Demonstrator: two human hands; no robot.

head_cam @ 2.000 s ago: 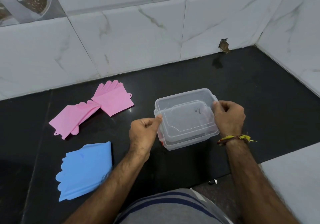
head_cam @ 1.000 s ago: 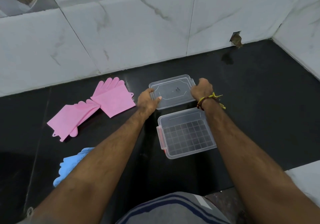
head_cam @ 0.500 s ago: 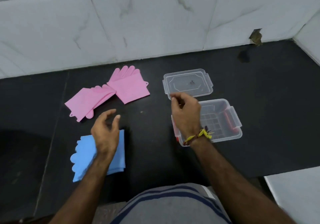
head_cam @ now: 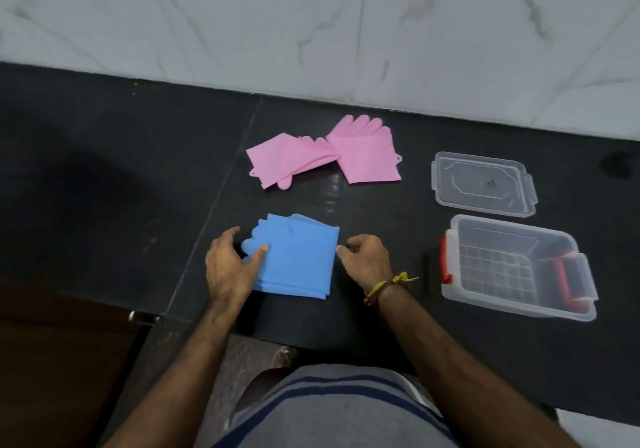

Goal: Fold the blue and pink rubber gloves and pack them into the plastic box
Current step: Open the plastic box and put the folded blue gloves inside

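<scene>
Half a second ago the left hand (head_cam: 230, 267) hung above the blue gloves (head_cam: 298, 257) and the right hand (head_cam: 367, 258) was over by the box (head_cam: 516, 267); now both have come down to the blue stack, one at each side of it. The left hand lies on the finger end, thumb pressing down on the rubber and fingers loosely spread along that edge. The right hand is curled at the cuff edge, fingertips at the corner; whether it actually pinches the rubber I cannot tell.

The blue gloves lie flat between the two hands, stacked and not yet folded, so I would say the first fold is just starting. The next move looks to call for lifting one end and laying it over the other while the far hand pins the stack, since smooth rubber will likely slide on the polished tabletop (head_cam: 138, 170).

Beyond the hands the pink gloves (head_cam: 325, 153) lie untouched, one overlapping the other, with bare tabletop between them and the blue pair. Out past the right hand the box stands open, with its lid (head_cam: 483, 184) set down just behind it, well clear of the fold. The tabletop's near edge runs close under the wrists, so there is little room to draw the stack toward the body; left of the left hand there is plenty.
</scene>
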